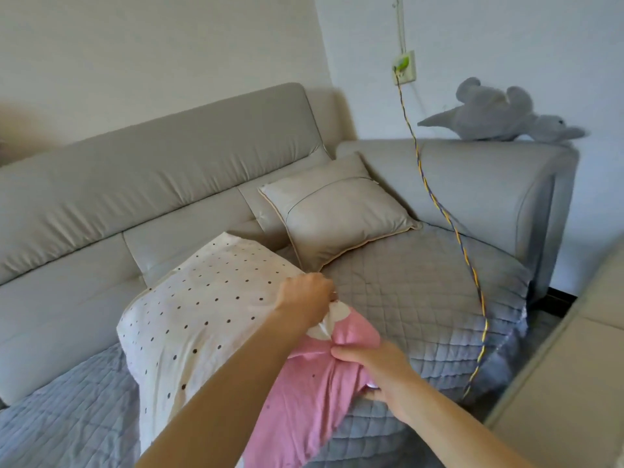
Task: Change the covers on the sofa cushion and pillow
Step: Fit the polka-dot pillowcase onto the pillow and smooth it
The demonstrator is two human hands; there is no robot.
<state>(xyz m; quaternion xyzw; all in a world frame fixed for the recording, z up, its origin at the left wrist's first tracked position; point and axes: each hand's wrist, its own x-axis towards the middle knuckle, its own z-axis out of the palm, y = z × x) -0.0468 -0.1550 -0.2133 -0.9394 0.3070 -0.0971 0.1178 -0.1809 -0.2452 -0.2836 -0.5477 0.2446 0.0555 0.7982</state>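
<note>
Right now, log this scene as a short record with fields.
setting: grey sofa with quilted seat cover
pillow: white dotted pillow lies on the seat, pink cover bunched at its near end
hands: left hand grips the pillow's corner; right hand pinches the pink cover
cushion: grey cushion leans in the sofa corner, untouched
other: plush toy on the armrest; cord hangs from wall socket

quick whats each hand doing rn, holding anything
Left hand: closed, gripping the dotted pillow at its edge.
Right hand: closed, fingers pinching the pink fabric.
</note>
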